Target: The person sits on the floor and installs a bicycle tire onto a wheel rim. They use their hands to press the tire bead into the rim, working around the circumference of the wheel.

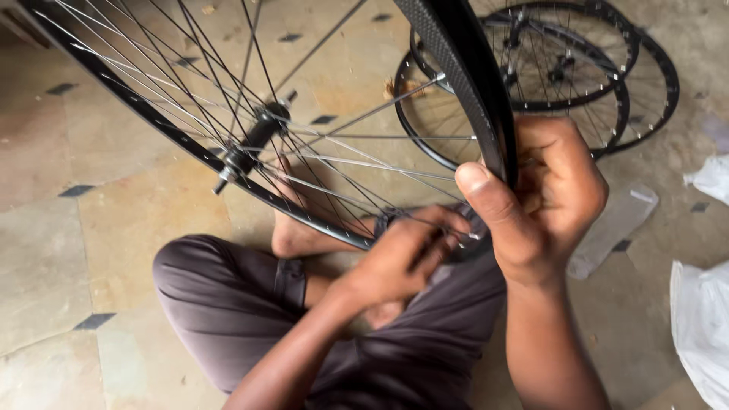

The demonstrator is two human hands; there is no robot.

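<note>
A black bicycle wheel rim (474, 83) with thin silver spokes (357, 163) and a dark hub (254, 140) is held up over my lap. My right hand (543, 197) is clenched around the near part of the rim, thumb pressed along its edge. My left hand (406, 250) reaches in among the spokes at the low part of the rim, fingers pinched on something small at a spoke end that I cannot make out. I sit cross-legged in dark trousers (228, 304) with a bare foot (300, 228) under the wheel.
Several more black spoked wheels (607, 83) lie stacked on the stone tile floor (68, 250) at the upper right. A clear plastic wrapper (615, 224) lies beside my right hand, and white plastic bags (702, 319) sit at the right edge.
</note>
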